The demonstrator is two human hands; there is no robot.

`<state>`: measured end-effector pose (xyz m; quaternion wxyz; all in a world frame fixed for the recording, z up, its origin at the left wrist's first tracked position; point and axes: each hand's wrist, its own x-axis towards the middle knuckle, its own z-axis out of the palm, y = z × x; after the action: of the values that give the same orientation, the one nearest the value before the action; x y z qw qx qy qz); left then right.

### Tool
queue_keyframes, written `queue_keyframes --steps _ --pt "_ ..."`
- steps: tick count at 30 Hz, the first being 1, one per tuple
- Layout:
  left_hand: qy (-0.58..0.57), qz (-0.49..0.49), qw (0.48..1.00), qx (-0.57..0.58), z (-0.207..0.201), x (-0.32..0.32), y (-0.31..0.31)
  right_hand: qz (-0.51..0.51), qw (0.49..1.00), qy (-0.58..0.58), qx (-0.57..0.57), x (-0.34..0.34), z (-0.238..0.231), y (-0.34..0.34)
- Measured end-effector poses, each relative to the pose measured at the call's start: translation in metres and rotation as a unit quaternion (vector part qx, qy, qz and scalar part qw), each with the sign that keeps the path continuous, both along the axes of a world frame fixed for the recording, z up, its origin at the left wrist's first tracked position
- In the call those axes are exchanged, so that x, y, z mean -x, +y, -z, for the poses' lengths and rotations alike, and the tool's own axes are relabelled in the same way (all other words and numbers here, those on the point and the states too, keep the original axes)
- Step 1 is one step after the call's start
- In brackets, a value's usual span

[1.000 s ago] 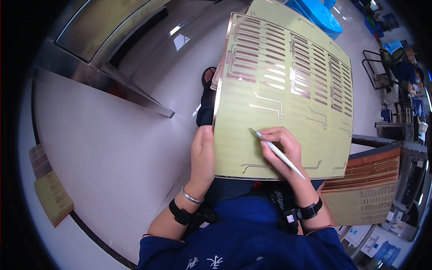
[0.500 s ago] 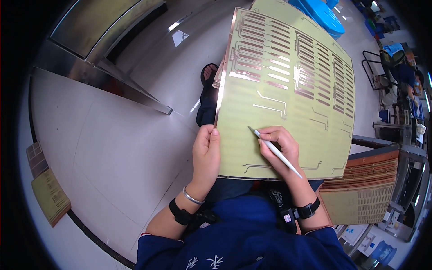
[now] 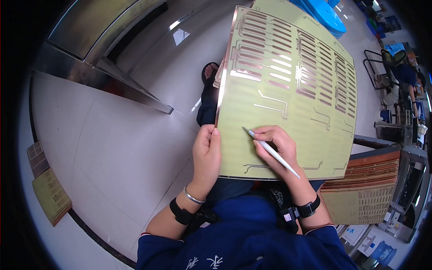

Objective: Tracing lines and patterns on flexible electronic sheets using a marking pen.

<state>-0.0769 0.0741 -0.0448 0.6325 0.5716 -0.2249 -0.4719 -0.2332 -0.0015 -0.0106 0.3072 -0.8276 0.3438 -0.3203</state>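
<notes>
A large yellow-green circuit board panel (image 3: 238,148) with copper traces lies tilted over my lap. Its left edge is gripped by my left hand (image 3: 207,150), thumb on top and the other fingers curled to the side and beneath. In my right hand (image 3: 278,146) is a white-handled craft knife (image 3: 280,159), held like a pen. The blade points up and left over a bare part of the panel; whether the tip touches the surface I cannot tell. More panel edges show beneath the top one.
A stack of similar panels (image 3: 360,191) stands at the lower right. One more panel (image 3: 51,195) rests on the floor at far left. A metal cabinet (image 3: 96,33) is at upper left, a blue plastic stool (image 3: 320,17) at the top. Another person (image 3: 407,83) sits at far right.
My right hand and the knife have moved slightly left across the panel, carrying the blade tip left. My left hand keeps its hold on the edge.
</notes>
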Motion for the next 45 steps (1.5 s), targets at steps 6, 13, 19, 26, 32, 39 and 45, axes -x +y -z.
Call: queue_keyframes --steps 6,13,19,26,32,39,45 --pt "0.0 0.002 1.0 -0.002 0.0 0.001 0.0 0.006 1.0 0.003 0.018 -0.001 0.002 0.0" --pt "-0.03 0.0 1.0 -0.004 0.002 0.0 0.001 0.001 1.0 -0.005 0.022 -0.002 0.001 -0.002" --pt "-0.022 -0.011 0.999 -0.031 0.004 0.003 0.0 0.041 0.998 -0.04 -0.032 0.014 0.002 0.002" --pt "-0.022 0.038 0.998 -0.035 0.005 -0.004 0.008 0.127 0.961 0.186 0.162 0.013 -0.008 -0.031" --pt "0.142 -0.006 0.99 -0.025 0.003 -0.006 0.006 -0.134 0.966 0.161 0.151 0.014 0.014 0.027" --pt "-0.024 -0.001 1.0 -0.011 0.003 -0.001 0.002 0.489 0.867 0.077 -0.046 0.25 -0.002 -0.025" --pt "-0.064 0.008 0.998 -0.008 0.0 -0.006 0.002 0.518 0.848 0.1 0.05 0.276 -0.015 0.008"
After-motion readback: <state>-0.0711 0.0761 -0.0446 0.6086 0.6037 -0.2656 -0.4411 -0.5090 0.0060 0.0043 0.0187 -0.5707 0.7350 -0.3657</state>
